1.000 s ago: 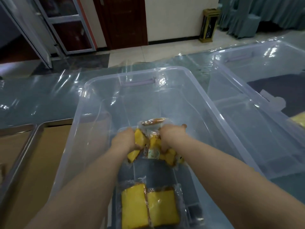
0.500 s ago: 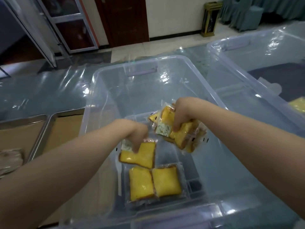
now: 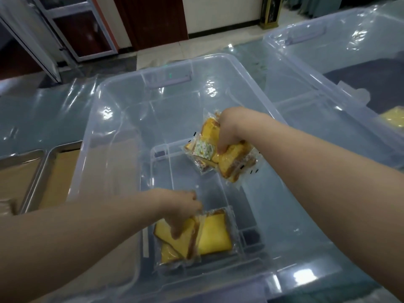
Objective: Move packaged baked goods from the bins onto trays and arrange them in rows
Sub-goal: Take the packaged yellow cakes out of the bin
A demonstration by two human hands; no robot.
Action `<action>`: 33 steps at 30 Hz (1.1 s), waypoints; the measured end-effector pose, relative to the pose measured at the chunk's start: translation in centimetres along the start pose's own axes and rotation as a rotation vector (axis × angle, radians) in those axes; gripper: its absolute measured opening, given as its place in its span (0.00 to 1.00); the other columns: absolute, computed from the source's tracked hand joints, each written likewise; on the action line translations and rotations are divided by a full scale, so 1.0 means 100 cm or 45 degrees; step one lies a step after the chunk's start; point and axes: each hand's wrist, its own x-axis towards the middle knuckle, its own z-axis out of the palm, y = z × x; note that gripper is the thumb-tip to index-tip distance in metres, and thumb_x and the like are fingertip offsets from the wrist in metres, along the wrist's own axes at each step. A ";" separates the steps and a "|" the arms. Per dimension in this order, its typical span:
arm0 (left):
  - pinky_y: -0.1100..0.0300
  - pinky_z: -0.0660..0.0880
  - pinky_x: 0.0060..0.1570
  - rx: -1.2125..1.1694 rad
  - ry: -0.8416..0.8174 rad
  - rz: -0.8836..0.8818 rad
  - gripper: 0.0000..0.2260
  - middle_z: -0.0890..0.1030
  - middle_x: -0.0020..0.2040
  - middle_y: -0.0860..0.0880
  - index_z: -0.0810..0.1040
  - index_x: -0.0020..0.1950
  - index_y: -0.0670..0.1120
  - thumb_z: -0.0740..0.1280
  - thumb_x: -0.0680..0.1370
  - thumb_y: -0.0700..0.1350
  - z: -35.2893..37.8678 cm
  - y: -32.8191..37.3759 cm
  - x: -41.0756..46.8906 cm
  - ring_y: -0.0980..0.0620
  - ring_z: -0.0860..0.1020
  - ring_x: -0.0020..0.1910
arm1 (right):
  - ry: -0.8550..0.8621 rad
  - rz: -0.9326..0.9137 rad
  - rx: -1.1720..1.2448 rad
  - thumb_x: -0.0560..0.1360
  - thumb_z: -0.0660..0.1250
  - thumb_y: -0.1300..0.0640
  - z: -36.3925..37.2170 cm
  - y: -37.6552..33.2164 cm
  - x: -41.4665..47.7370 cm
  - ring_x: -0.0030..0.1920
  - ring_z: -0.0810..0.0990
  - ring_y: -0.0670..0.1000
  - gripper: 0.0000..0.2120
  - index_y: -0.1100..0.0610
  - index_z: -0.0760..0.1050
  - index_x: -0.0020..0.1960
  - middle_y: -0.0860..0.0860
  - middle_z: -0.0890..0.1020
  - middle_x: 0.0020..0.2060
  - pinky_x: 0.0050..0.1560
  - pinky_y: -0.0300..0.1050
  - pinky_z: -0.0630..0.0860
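Note:
A clear plastic bin [image 3: 113, 136] fills the middle of the view. My right hand [image 3: 229, 127] is shut on a bunch of packaged yellow cakes [image 3: 220, 154], held up above the bin floor. My left hand [image 3: 179, 211] is low in the bin, fingers closed on a packaged yellow cake [image 3: 175, 239] that rests over another package. A further packaged cake [image 3: 214, 232] lies flat on the bin floor just right of it.
Two metal trays lined with brown paper [image 3: 54, 171] sit to the left of the bin. A second clear bin [image 3: 328, 73] stands at the right, with a yellow package [image 3: 393, 119] in it. Shiny plastic sheeting [image 3: 43, 110] covers the table.
My right hand has lifted its bunch of cakes up and to the right. My left hand has carried one package down toward me, onto the packages lying at the near end.

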 end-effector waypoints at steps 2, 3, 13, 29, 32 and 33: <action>0.46 0.69 0.62 0.181 -0.016 0.040 0.34 0.69 0.65 0.43 0.67 0.69 0.46 0.76 0.67 0.50 0.003 0.007 0.006 0.41 0.69 0.62 | -0.006 -0.006 -0.005 0.66 0.76 0.46 0.000 0.001 0.001 0.51 0.78 0.60 0.21 0.53 0.68 0.50 0.52 0.74 0.45 0.54 0.55 0.78; 0.45 0.69 0.61 0.241 -0.027 0.050 0.31 0.72 0.63 0.43 0.69 0.67 0.45 0.76 0.67 0.49 0.003 0.011 0.008 0.41 0.71 0.60 | -0.011 -0.006 -0.006 0.67 0.76 0.47 -0.001 0.001 0.001 0.50 0.78 0.60 0.21 0.54 0.69 0.50 0.52 0.74 0.45 0.54 0.55 0.78; 0.54 0.70 0.57 -0.367 0.244 0.154 0.31 0.71 0.60 0.48 0.64 0.69 0.50 0.75 0.69 0.47 -0.007 0.014 0.018 0.48 0.70 0.58 | 0.205 0.019 0.071 0.68 0.71 0.61 -0.002 0.004 0.004 0.35 0.75 0.53 0.08 0.57 0.71 0.40 0.52 0.74 0.36 0.32 0.44 0.72; 0.54 0.73 0.51 -0.284 0.184 0.072 0.27 0.76 0.60 0.43 0.70 0.65 0.42 0.74 0.71 0.49 -0.020 0.022 0.016 0.44 0.75 0.55 | 0.285 0.050 0.070 0.72 0.62 0.64 0.039 -0.003 0.030 0.32 0.69 0.50 0.10 0.55 0.65 0.36 0.51 0.70 0.34 0.30 0.43 0.65; 0.50 0.76 0.52 -0.164 0.327 -0.065 0.33 0.77 0.58 0.43 0.66 0.68 0.43 0.76 0.68 0.49 -0.032 0.006 0.010 0.43 0.77 0.54 | 0.253 0.047 0.068 0.71 0.63 0.62 0.043 -0.003 0.033 0.32 0.69 0.50 0.09 0.55 0.64 0.36 0.51 0.71 0.34 0.31 0.43 0.67; 0.49 0.76 0.51 -0.160 0.368 -0.135 0.36 0.77 0.59 0.42 0.62 0.70 0.43 0.76 0.68 0.48 -0.035 -0.001 0.008 0.42 0.77 0.53 | 0.228 0.041 0.069 0.71 0.63 0.61 0.047 -0.004 0.035 0.32 0.70 0.51 0.08 0.55 0.65 0.36 0.51 0.71 0.35 0.34 0.44 0.69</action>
